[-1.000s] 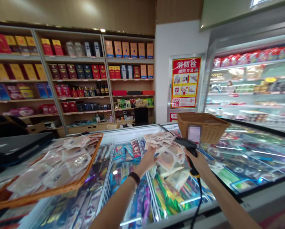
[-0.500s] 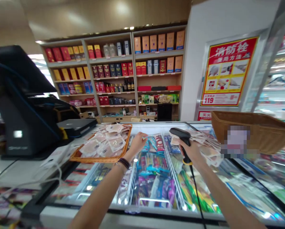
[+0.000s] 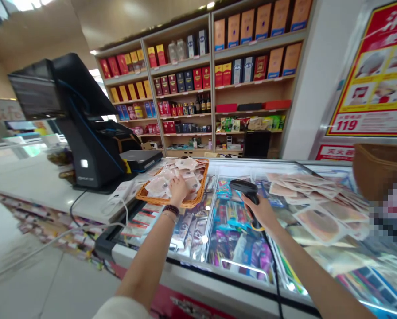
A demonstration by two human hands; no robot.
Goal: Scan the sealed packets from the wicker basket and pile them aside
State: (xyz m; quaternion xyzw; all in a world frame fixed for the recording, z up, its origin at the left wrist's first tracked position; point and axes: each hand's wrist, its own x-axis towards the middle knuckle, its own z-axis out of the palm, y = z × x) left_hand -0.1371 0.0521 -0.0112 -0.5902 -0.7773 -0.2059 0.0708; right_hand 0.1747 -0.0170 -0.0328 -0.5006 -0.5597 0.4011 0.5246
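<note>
My left hand [image 3: 179,189] lies on flat, clear-wrapped packets [image 3: 186,164] piled in an orange wicker basket [image 3: 202,188]. Its fingers reach forward over them and look open, with the tips partly lost among the wrappers. A dark beaded bracelet circles that wrist. In my right hand [image 3: 264,212] is a black barcode scanner [image 3: 244,186], gripped by its handle, head pointing left. The scanner's cord hangs down across the freezer front. Right of this hand, more flat packets [image 3: 321,221] lie spread and stacked on the freezer's glass top.
Under the glass of the chest freezer [image 3: 142,261] are colourful ice-cream packs [image 3: 235,215] in wire baskets. A cash register [image 3: 88,141] stands on the counter at left, a white cable [image 3: 68,232] trailing from there. A brown basket [image 3: 378,170] is at far right. Shelves of boxed goods line the back.
My left hand has moved left from above the freezer's middle onto the packets in the wicker basket. The view has turned left. The scanner stays in my right hand.
</note>
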